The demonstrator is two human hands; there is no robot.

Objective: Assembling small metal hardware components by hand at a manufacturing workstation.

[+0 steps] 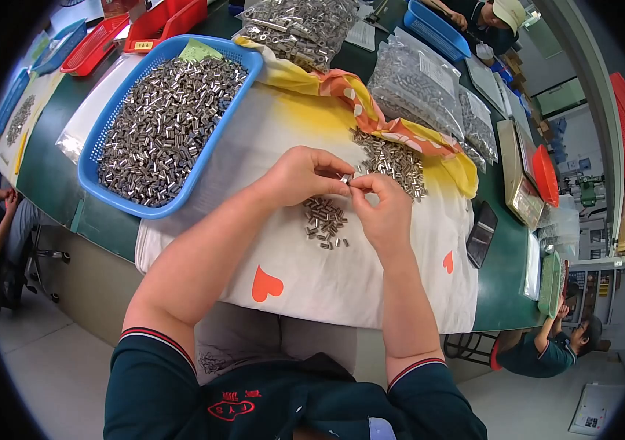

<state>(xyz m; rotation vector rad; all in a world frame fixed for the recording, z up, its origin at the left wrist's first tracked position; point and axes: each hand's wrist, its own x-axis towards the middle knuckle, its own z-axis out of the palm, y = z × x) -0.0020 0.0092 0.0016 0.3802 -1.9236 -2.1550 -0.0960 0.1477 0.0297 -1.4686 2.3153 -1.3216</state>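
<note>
My left hand and my right hand meet above the white cloth, fingertips pinched together. Between them is a small shiny metal sleeve, gripped by the left fingers and touched by the right ones. Just below the hands lies a small pile of short metal sleeves, a few of them loose at its near edge. A larger heap of sleeves rests beyond my right hand. To the left stands a blue plastic basket filled with many more such pieces.
Bags of metal parts line the back, behind a rolled yellow and orange cloth. A dark phone-like object lies at the right on the green table. Red trays stand back left. Co-workers sit around.
</note>
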